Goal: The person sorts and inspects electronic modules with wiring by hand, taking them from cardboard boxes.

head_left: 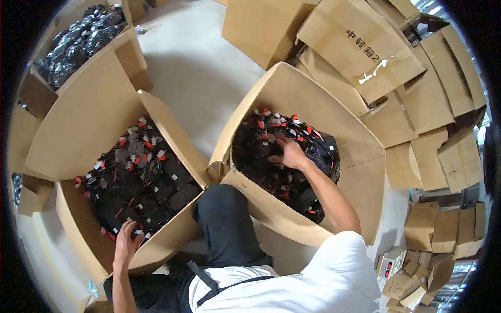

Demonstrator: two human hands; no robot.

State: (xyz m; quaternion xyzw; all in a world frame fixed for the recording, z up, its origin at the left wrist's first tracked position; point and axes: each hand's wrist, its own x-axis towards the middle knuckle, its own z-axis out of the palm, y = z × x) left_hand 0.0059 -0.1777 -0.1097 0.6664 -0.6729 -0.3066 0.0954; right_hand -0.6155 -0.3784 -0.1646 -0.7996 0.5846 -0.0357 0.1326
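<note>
Right hand fingers spread on black items, left hand fingers curled gripping black bundles

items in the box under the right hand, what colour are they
Black items with small red and white tags, seen in the head view.

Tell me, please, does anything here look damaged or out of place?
Yes. The tape on the flattened box at top right is torn and peeling. A small device lies on the floor among scrap cardboard.
</note>
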